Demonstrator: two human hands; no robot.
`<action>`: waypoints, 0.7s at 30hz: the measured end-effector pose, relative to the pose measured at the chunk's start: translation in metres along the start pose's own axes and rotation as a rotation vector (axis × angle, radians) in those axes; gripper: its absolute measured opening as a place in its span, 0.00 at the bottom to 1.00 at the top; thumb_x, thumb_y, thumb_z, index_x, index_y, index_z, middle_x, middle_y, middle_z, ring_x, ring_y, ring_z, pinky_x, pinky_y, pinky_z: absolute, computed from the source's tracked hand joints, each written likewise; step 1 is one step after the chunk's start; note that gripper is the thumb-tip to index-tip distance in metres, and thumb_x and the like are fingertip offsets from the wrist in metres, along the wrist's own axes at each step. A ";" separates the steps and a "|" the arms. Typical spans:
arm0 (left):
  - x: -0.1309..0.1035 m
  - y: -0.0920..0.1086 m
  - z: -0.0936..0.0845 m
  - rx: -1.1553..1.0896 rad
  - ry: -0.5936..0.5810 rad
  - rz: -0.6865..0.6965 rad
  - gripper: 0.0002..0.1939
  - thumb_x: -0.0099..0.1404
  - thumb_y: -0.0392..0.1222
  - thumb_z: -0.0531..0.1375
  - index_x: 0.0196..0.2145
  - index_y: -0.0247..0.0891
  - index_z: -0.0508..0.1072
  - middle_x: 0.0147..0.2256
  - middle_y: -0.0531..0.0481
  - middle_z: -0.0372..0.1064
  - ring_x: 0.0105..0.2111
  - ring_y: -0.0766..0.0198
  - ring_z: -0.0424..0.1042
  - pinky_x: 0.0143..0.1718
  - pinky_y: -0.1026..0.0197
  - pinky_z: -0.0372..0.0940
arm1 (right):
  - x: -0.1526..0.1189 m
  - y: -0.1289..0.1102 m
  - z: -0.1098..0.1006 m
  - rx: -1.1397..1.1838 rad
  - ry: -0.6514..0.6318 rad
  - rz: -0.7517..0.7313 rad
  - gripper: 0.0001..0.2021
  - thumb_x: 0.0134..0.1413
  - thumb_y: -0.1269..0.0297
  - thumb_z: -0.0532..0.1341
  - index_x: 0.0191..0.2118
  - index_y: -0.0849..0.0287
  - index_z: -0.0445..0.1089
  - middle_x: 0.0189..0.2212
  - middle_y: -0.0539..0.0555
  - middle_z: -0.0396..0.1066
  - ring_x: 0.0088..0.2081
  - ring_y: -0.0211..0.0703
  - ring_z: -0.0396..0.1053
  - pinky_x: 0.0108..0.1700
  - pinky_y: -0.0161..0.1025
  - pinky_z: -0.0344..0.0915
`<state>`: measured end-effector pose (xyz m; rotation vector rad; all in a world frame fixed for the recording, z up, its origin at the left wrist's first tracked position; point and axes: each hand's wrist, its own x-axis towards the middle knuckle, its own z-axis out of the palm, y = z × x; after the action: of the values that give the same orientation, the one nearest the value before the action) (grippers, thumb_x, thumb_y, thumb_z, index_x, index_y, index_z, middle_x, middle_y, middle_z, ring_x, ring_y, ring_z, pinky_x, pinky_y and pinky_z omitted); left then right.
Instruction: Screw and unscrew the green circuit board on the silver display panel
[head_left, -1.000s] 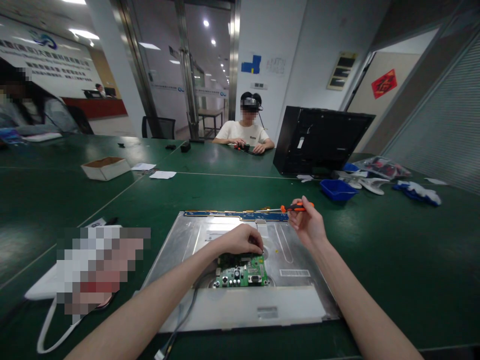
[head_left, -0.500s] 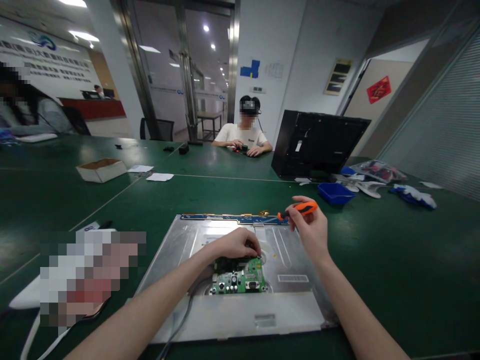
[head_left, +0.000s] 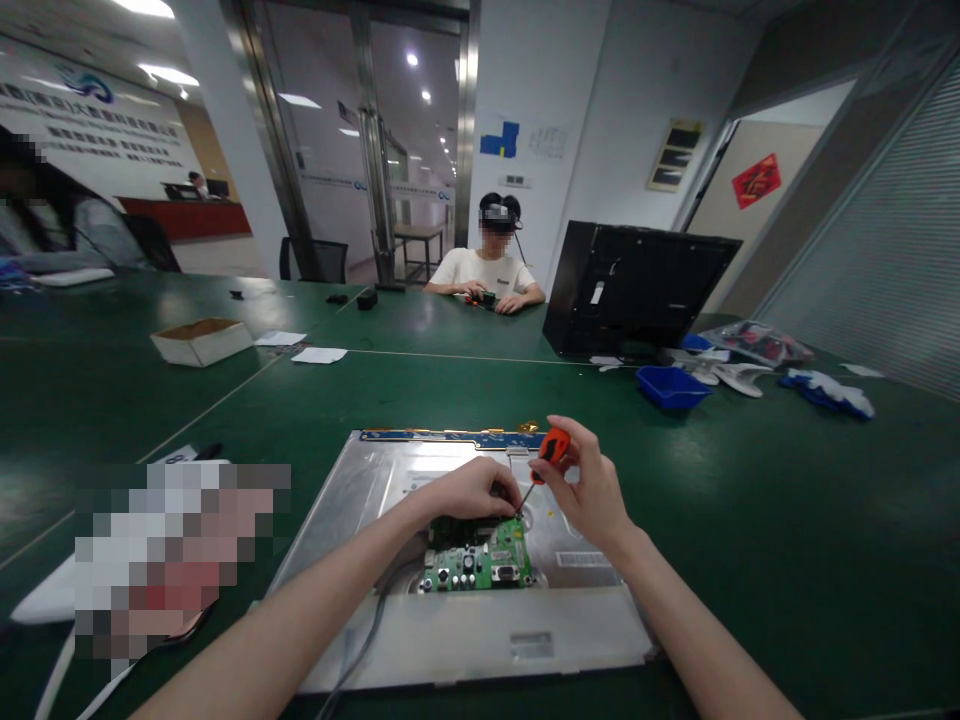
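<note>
A metal display panel [head_left: 450,635] lies on the green table, with a green circuit board [head_left: 480,560] on its middle and a blue board strip [head_left: 442,437] along its far edge. My right hand [head_left: 581,480] grips an orange and black screwdriver [head_left: 553,447], tilted, its tip down at the board's upper right corner. At that same corner my left hand [head_left: 480,490] is closed, thumb and fingers pinched together; whatever they hold is too small to make out. A grey cable [head_left: 373,625] runs from the board beneath my left forearm.
Beyond the panel stand a black monitor [head_left: 637,285], a blue tray [head_left: 673,388] and gloves [head_left: 829,392]. A cardboard box [head_left: 202,345] and papers [head_left: 320,355] are at the left. A person [head_left: 491,270] sits across the table; another is at far left.
My right hand has moved left and down toward me, turning the screwdriver from nearly level to steep, with its tip now at the board's corner. My left hand has barely moved.
</note>
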<state>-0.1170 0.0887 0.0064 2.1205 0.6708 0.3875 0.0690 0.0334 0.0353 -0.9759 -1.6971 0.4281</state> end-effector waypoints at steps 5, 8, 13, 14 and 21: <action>0.000 -0.001 0.001 -0.048 -0.010 0.002 0.06 0.54 0.33 0.61 0.31 0.34 0.77 0.27 0.51 0.73 0.28 0.66 0.70 0.31 0.67 0.62 | 0.001 -0.001 0.000 -0.104 -0.041 -0.111 0.25 0.50 0.65 0.64 0.55 0.50 0.60 0.28 0.48 0.68 0.24 0.37 0.65 0.28 0.35 0.62; 0.000 -0.001 0.000 -0.035 -0.011 -0.002 0.06 0.54 0.32 0.61 0.31 0.34 0.77 0.27 0.52 0.73 0.27 0.66 0.70 0.31 0.67 0.62 | 0.002 -0.001 0.001 -0.226 -0.064 -0.190 0.24 0.55 0.63 0.60 0.56 0.52 0.55 0.28 0.48 0.67 0.23 0.36 0.65 0.26 0.33 0.62; 0.000 0.000 -0.001 0.006 0.002 0.012 0.05 0.54 0.32 0.62 0.31 0.34 0.77 0.27 0.52 0.73 0.28 0.66 0.70 0.32 0.67 0.61 | 0.003 0.000 0.002 -0.280 -0.082 -0.209 0.23 0.57 0.63 0.58 0.57 0.53 0.52 0.28 0.48 0.66 0.23 0.35 0.65 0.25 0.32 0.62; 0.000 0.000 -0.001 0.005 0.003 0.011 0.05 0.54 0.32 0.62 0.31 0.34 0.77 0.27 0.52 0.73 0.28 0.66 0.70 0.32 0.67 0.61 | 0.003 0.000 0.002 -0.282 -0.085 -0.207 0.23 0.57 0.62 0.58 0.57 0.53 0.52 0.28 0.48 0.66 0.23 0.35 0.65 0.25 0.32 0.62; -0.001 0.000 0.000 -0.038 -0.012 0.020 0.05 0.54 0.31 0.62 0.30 0.34 0.76 0.27 0.52 0.73 0.28 0.66 0.70 0.32 0.67 0.62 | 0.003 0.002 0.002 -0.346 -0.031 -0.258 0.25 0.54 0.62 0.62 0.55 0.53 0.54 0.26 0.46 0.65 0.21 0.34 0.63 0.22 0.31 0.59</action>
<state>-0.1181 0.0887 0.0065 2.0938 0.6309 0.3955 0.0680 0.0371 0.0354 -0.9793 -1.9339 -0.0226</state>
